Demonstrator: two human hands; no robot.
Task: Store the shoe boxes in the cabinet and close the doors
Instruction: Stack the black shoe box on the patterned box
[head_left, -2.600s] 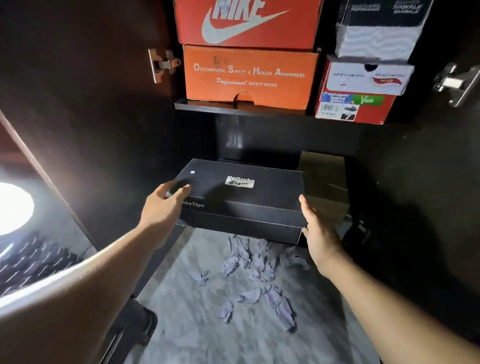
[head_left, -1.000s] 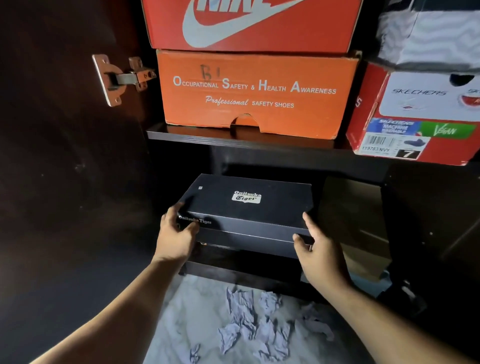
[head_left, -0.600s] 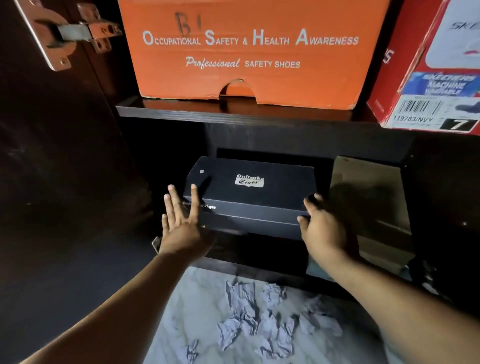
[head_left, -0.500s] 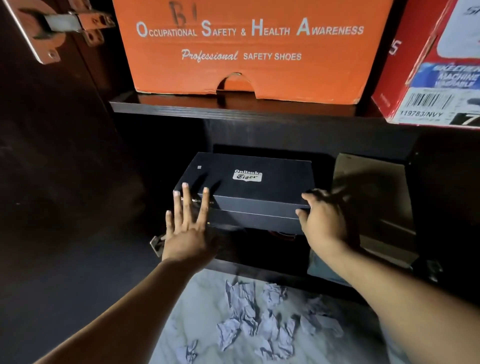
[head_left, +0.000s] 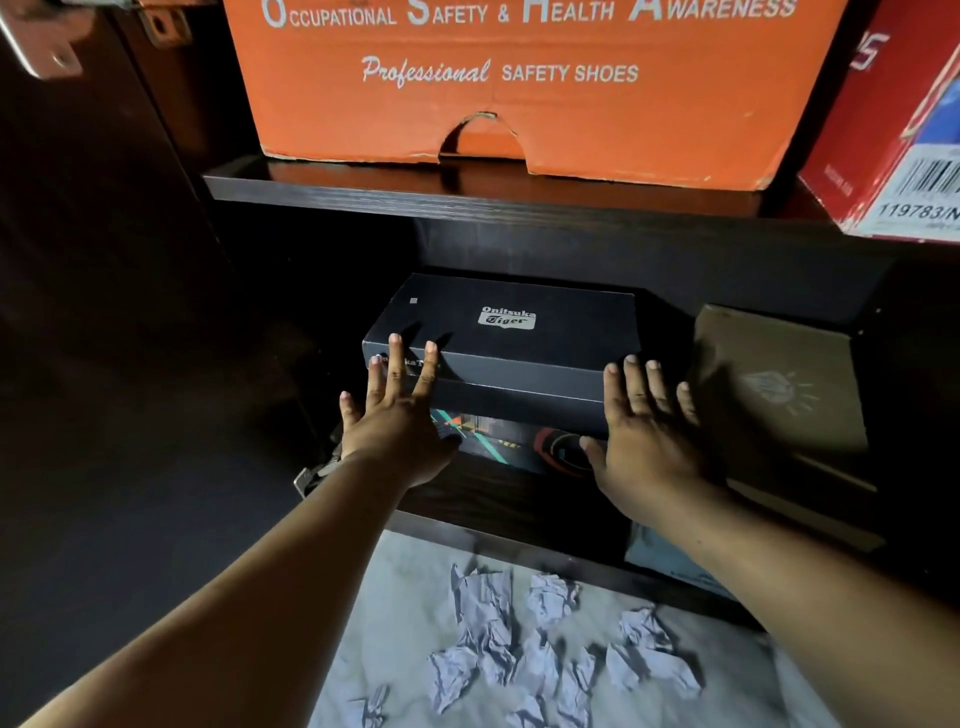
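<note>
Head view: both hands lie flat, fingers spread, against the front of the black box (head_left: 511, 338), gripping nothing. Left hand (head_left: 400, 415) presses near its left corner, right hand (head_left: 644, 431) near its right end. The black box sits in the lower cabinet bay on top of a printed box (head_left: 511, 439), under the shelf (head_left: 467, 200). A brown box (head_left: 779, 384) stands just right of it. On the shelf above rest an orange box (head_left: 519, 78) and a red box (head_left: 893, 130). An open door (head_left: 104, 312) stands at left. Crumpled paper (head_left: 519, 654) litters the floor (head_left: 405, 623) before the cabinet.
</note>
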